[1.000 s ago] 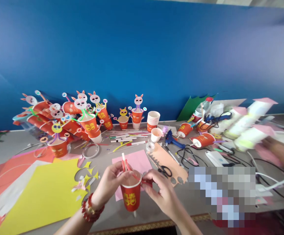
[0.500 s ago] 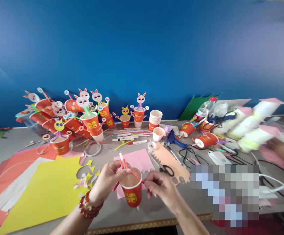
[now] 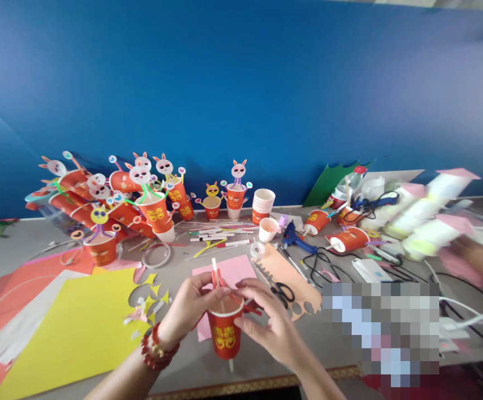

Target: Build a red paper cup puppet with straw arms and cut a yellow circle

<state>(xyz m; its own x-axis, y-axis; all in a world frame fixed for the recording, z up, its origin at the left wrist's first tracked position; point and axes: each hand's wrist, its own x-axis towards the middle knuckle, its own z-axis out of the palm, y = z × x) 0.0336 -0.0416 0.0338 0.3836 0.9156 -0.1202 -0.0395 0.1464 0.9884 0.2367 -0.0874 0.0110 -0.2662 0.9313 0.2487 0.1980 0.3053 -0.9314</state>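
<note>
A red paper cup with gold characters is held upright above the near part of the table. A white straw rises from its mouth, and a thin pale end pokes out below its base. Red strips stand at the cup's rim beside the straw. My left hand grips the cup's left rim, its thumb across the opening near the strips. On the right side my right hand is closed around the rim, thumb against the cup wall. Part of a red strip shows behind its fingers.
Yellow card lies left, beside paper scraps. Pink paper is under the cup. Scissors, a blue glue gun and cables sit right. Finished cup figures crowd back left. Another person's hand is far right.
My right hand has moved from beside the cup onto its right rim and wall. The cup has turned slightly, with its gold characters facing more toward me.
</note>
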